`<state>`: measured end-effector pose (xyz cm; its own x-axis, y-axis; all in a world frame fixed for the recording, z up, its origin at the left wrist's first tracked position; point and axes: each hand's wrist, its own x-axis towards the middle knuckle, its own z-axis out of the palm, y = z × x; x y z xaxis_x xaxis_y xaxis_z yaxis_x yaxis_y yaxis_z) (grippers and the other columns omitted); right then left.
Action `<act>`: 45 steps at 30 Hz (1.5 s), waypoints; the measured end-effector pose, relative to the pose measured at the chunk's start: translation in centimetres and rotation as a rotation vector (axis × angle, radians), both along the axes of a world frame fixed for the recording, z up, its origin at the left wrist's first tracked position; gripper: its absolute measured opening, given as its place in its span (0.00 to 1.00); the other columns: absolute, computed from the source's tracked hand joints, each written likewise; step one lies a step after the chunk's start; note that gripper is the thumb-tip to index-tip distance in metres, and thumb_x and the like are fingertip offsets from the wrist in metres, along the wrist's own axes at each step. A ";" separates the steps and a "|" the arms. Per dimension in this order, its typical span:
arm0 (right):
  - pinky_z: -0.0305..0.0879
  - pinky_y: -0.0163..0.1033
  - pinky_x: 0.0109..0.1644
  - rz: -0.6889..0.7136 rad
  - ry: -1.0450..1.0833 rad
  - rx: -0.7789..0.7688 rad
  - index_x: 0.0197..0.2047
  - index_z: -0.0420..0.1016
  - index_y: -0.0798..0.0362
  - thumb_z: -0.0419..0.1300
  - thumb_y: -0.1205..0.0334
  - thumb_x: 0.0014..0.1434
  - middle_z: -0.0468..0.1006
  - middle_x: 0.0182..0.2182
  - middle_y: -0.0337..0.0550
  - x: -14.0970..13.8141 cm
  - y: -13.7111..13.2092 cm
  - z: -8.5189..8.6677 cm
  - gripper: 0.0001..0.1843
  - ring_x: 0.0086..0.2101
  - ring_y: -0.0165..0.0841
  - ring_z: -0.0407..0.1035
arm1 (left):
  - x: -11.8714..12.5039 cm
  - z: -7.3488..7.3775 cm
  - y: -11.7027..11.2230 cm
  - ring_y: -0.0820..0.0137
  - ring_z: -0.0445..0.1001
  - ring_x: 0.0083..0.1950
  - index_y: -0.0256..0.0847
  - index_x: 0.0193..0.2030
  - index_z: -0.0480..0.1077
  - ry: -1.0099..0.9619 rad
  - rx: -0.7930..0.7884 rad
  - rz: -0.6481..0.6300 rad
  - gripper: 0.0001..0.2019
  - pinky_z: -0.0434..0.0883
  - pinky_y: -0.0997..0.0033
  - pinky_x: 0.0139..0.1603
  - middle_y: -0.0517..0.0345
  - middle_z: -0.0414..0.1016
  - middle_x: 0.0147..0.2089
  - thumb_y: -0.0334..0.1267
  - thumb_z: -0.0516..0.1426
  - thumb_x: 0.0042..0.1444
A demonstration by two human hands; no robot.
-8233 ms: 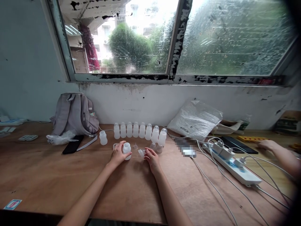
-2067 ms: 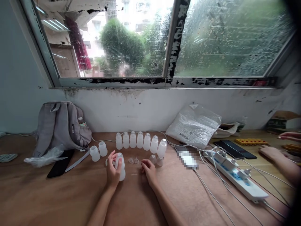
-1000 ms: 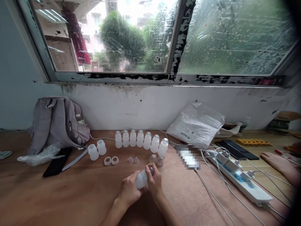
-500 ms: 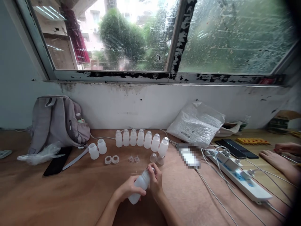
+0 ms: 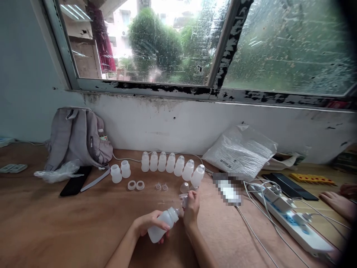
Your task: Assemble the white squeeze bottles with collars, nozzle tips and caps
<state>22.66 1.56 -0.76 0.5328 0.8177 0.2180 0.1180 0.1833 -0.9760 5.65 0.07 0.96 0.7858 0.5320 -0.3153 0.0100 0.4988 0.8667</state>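
My left hand (image 5: 152, 222) is wrapped round a frosted baby bottle (image 5: 160, 227), tilted with its top up to the right. A clear teat (image 5: 179, 212) shows at the bottle's top. Just above it, my right hand (image 5: 192, 208) grips a clear bottle cap (image 5: 183, 197), apart from the bottle; its fingers partly hide the cap. Beyond the hands lie two clear caps, one of them a dome cap (image 5: 184, 187), then two loose teats (image 5: 164, 187) and two white collar rings (image 5: 140, 185). Two topless bottles (image 5: 116, 174) stand at left. Several capped bottles (image 5: 171, 163) form a row behind.
A grey backpack (image 5: 76, 137), a plastic bag (image 5: 57, 174) and a black flat item (image 5: 75, 182) are at left. To the right are a silvery packet (image 5: 240, 152), a blurred-out phone (image 5: 229, 190), a power strip (image 5: 292, 219) with cables, and another person's hand (image 5: 333, 201).
My right hand has come off the bottle's top with the cap and moved up and right. The teat is now uncovered. The camera view has turned a little left.
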 end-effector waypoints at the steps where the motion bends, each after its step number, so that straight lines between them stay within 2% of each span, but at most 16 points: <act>1: 0.55 0.33 0.22 -0.046 0.002 -0.028 0.40 0.61 0.53 0.46 0.46 0.55 0.67 0.21 0.35 0.6 0.3 0.0 0.19 0.17 0.28 0.58 | -0.3 0.0 -0.1 0.76 0.67 0.17 0.35 0.39 0.68 -0.004 -0.005 -0.020 0.16 0.62 0.79 0.15 0.58 0.71 0.24 0.36 0.60 0.40; 4: 0.60 0.33 0.26 -0.108 -0.089 -0.080 0.43 0.59 0.53 0.53 0.47 0.51 0.70 0.27 0.38 1.7 0.8 0.0 0.21 0.23 0.30 0.64 | -0.9 0.1 -0.1 0.75 0.68 0.18 0.36 0.42 0.68 -0.035 -0.012 0.022 0.19 0.62 0.78 0.17 0.58 0.71 0.26 0.37 0.60 0.39; 7: 0.62 0.38 0.35 -0.009 -0.286 -0.057 0.41 0.62 0.53 0.58 0.48 0.48 0.71 0.31 0.42 1.6 1.2 -0.3 0.22 0.30 0.35 0.67 | -1.1 0.3 0.0 0.74 0.69 0.20 0.35 0.44 0.67 -0.085 -0.023 0.147 0.21 0.64 0.77 0.19 0.57 0.71 0.28 0.39 0.59 0.41; 10: 0.63 0.41 0.38 0.082 -0.460 -0.023 0.39 0.67 0.52 0.59 0.48 0.47 0.69 0.34 0.45 1.1 1.5 -1.0 0.19 0.34 0.37 0.66 | -1.2 0.6 0.1 0.75 0.69 0.22 0.35 0.44 0.66 -0.140 -0.018 0.275 0.20 0.64 0.76 0.22 0.56 0.70 0.30 0.40 0.58 0.43; 13: 0.64 0.40 0.34 0.113 -0.537 -0.043 0.41 0.72 0.50 0.57 0.47 0.48 0.65 0.33 0.43 1.0 1.8 -1.6 0.20 0.30 0.34 0.65 | -1.3 0.8 0.2 0.75 0.69 0.23 0.35 0.45 0.65 -0.139 -0.009 0.379 0.20 0.65 0.75 0.24 0.56 0.70 0.31 0.41 0.57 0.45; 16: 0.62 0.37 0.29 0.135 -0.529 -0.046 0.45 0.72 0.50 0.57 0.48 0.49 0.63 0.24 0.37 1.4 2.2 -1.9 0.22 0.22 0.30 0.61 | -1.3 0.7 0.3 0.74 0.69 0.23 0.36 0.44 0.65 -0.122 -0.009 0.438 0.20 0.66 0.74 0.25 0.56 0.69 0.31 0.42 0.58 0.45; 19: 0.59 0.36 0.26 0.163 -0.445 -0.051 0.47 0.70 0.52 0.57 0.49 0.49 0.60 0.17 0.33 1.6 2.6 -2.1 0.25 0.19 0.29 0.57 | -1.3 0.6 0.3 0.74 0.70 0.24 0.36 0.45 0.65 -0.126 -0.015 0.439 0.20 0.65 0.74 0.24 0.56 0.69 0.32 0.42 0.58 0.45; 23: 0.58 0.35 0.25 0.127 -0.372 -0.060 0.50 0.64 0.53 0.59 0.50 0.47 0.64 0.17 0.31 1.3 2.8 -2.1 0.28 0.19 0.30 0.60 | -1.2 0.8 0.2 0.74 0.70 0.24 0.36 0.44 0.64 -0.129 -0.011 0.439 0.20 0.65 0.74 0.24 0.56 0.69 0.32 0.42 0.58 0.45; 25: 0.58 0.35 0.26 0.095 -0.383 -0.045 0.45 0.66 0.54 0.58 0.50 0.48 0.66 0.17 0.32 1.1 2.6 -2.1 0.23 0.19 0.31 0.61 | -1.2 1.0 0.1 0.74 0.69 0.24 0.36 0.44 0.65 -0.126 -0.005 0.441 0.19 0.65 0.74 0.25 0.56 0.69 0.32 0.42 0.58 0.45; 27: 0.57 0.34 0.25 0.127 -0.438 -0.030 0.33 0.69 0.53 0.56 0.51 0.50 0.66 0.17 0.34 0.9 2.3 -2.0 0.14 0.19 0.30 0.61 | -1.1 1.2 0.1 0.74 0.69 0.24 0.36 0.44 0.65 -0.123 -0.003 0.444 0.19 0.65 0.74 0.25 0.57 0.69 0.32 0.42 0.58 0.45; 29: 0.55 0.34 0.25 0.200 -0.514 -0.029 0.23 0.68 0.52 0.54 0.51 0.52 0.67 0.16 0.36 0.7 2.1 -2.0 0.14 0.19 0.30 0.60 | -1.1 1.3 0.1 0.74 0.69 0.24 0.36 0.44 0.65 -0.120 -0.005 0.452 0.19 0.64 0.74 0.24 0.57 0.69 0.32 0.42 0.58 0.45; 31: 0.54 0.34 0.25 0.234 -0.576 -0.052 0.19 0.67 0.51 0.53 0.51 0.52 0.70 0.18 0.39 0.6 2.0 -2.1 0.16 0.20 0.31 0.62 | -1.1 1.3 0.1 0.74 0.69 0.24 0.37 0.43 0.64 -0.123 -0.011 0.466 0.19 0.64 0.74 0.25 0.57 0.69 0.32 0.42 0.58 0.45; 37: 0.58 0.37 0.31 0.237 -0.600 -0.109 0.29 0.71 0.50 0.51 0.55 0.54 0.74 0.27 0.43 0.6 2.1 -2.3 0.11 0.27 0.36 0.67 | -0.9 0.9 0.4 0.74 0.69 0.24 0.37 0.45 0.64 -0.146 -0.014 0.539 0.20 0.65 0.74 0.25 0.58 0.69 0.31 0.42 0.58 0.45; 45: 0.63 0.39 0.39 0.258 -0.670 -0.154 0.40 0.70 0.51 0.47 0.58 0.55 0.74 0.38 0.45 0.8 2.1 -2.4 0.14 0.36 0.36 0.69 | -0.9 0.4 0.5 0.73 0.70 0.26 0.36 0.47 0.63 -0.133 -0.011 0.584 0.20 0.65 0.74 0.26 0.57 0.68 0.33 0.42 0.57 0.48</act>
